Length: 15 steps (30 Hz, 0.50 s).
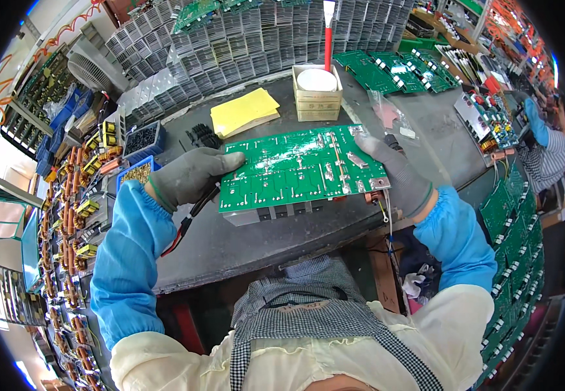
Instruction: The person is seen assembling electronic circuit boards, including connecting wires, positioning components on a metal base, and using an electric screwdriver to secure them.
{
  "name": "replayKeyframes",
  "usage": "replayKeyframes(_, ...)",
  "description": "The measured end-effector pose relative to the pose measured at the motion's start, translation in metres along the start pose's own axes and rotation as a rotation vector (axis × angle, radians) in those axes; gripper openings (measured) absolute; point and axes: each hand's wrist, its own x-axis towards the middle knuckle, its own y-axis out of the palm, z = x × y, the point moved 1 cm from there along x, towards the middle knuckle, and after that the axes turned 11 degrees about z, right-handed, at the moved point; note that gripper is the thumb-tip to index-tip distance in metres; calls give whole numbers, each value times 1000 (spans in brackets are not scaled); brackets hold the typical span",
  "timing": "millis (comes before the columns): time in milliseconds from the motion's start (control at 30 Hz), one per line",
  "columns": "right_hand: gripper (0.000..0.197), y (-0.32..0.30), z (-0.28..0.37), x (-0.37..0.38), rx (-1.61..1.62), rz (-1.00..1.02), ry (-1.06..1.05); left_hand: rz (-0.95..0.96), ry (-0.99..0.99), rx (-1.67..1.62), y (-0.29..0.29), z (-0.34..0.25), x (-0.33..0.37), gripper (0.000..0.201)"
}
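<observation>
Between my two gloved hands is a green circuit board (282, 171), its soldered side facing up and grey metal parts showing under its near edge. My left hand (194, 174), in a grey glove, grips the board's left end with the thumb on top. On the right end, my right hand (393, 171) is closed round the far corner, thumb on the upper face. The fingers under the board are hidden. Black and red wires (191, 221) hang from its left side. A copper coil (374, 196) and thin wires with a ring terminal hang at its near right corner.
Beyond the board lie yellow sheets (245, 112) and a box with a white cup (318, 88) and red-handled brush (328, 39). Blue bins (144, 144) of small parts stand left. More green boards (396, 72) lie back right. A co-worker (550, 143) sits at far right.
</observation>
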Motion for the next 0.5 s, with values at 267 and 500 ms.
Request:
replayKeyframes(267, 51, -16, -18, 20, 10, -2, 99, 14, -84, 183, -7, 9, 34, 59)
replayKeyframes(500, 48, -24, -26, 29, 157, -23, 111, 18, -237, 351, 8, -20, 33, 66)
